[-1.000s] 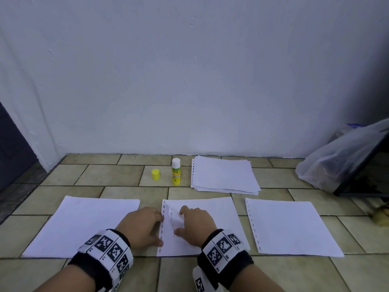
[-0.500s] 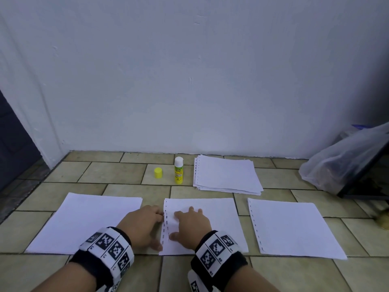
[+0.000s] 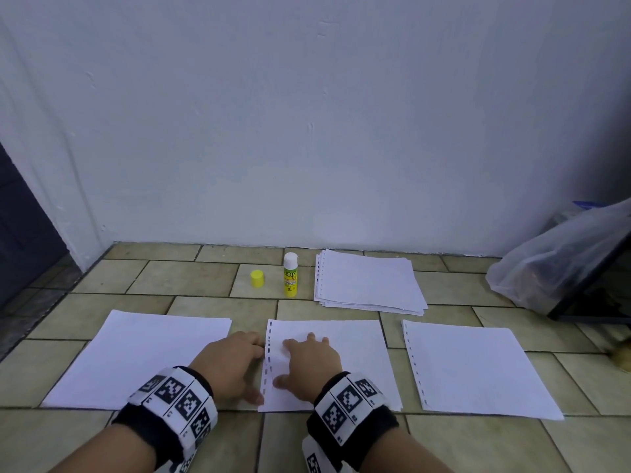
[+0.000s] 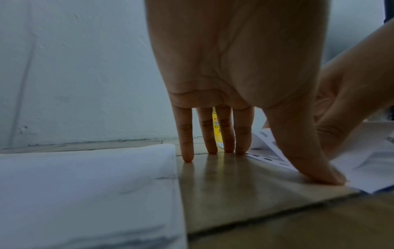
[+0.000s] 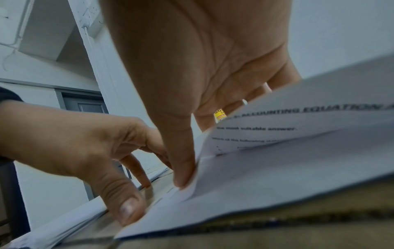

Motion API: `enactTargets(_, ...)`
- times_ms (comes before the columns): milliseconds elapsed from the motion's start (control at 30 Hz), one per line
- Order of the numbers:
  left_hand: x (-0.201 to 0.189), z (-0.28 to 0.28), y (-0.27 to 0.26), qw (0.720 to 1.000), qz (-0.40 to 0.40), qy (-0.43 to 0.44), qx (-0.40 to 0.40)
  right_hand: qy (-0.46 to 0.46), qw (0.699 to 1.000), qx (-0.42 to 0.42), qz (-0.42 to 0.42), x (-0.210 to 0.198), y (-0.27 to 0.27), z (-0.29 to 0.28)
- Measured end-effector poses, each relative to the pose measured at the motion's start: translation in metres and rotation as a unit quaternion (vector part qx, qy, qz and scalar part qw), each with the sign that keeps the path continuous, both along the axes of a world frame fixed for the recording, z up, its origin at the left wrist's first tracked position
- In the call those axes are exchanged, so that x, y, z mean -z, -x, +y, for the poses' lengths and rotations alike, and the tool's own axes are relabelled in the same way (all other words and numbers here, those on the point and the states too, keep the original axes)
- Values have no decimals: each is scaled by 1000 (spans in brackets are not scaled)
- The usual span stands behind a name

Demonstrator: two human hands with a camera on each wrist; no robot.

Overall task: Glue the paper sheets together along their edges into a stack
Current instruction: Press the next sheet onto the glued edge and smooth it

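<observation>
Fingers of left hand straight, tips on the floor just beside the middle sheet, thumb on its punched edge. Right hand flat on that sheet, fingers slightly spread, thumb at the left edge where the top sheet lifts. Glue stick upright, uncapped, yellow cap beside it, paper stack to its right.

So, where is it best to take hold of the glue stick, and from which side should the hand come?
Probably the yellow barrel of the glue stick, pinched across its round sides, with the hand coming from the front or above. It stands upright and uncapped, so the white tip stays untouched. The paper pile lies close on its right and the yellow cap on its left, so a side approach looks tighter.
</observation>
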State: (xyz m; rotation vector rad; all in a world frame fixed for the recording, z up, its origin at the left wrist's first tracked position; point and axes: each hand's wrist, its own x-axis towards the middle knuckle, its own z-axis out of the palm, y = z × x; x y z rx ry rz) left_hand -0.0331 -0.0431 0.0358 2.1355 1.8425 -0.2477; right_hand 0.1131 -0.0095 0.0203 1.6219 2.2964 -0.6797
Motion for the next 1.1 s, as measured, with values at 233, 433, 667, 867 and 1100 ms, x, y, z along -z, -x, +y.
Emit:
enactTargets(233,0,0,0,1000,-2,1,3,1,1000,-13,-6,-1,-2,1)
enactTargets(433,1,0,2,1000,-5,-1,5,3,1000,-22,-6,-3,-2,2)
enactTargets(667,3,3,6,1000,-10,3,13,8,999,-28,-20,-11,-2,1)
enactTargets(867,2,7,10,999,-32,27,9,-7,999,-36,-26,-19,-2,-2)
enactTargets(1100,-3,10,8,997,-52,40,-40,-20,997,-60,-45,-28,-2,-8)
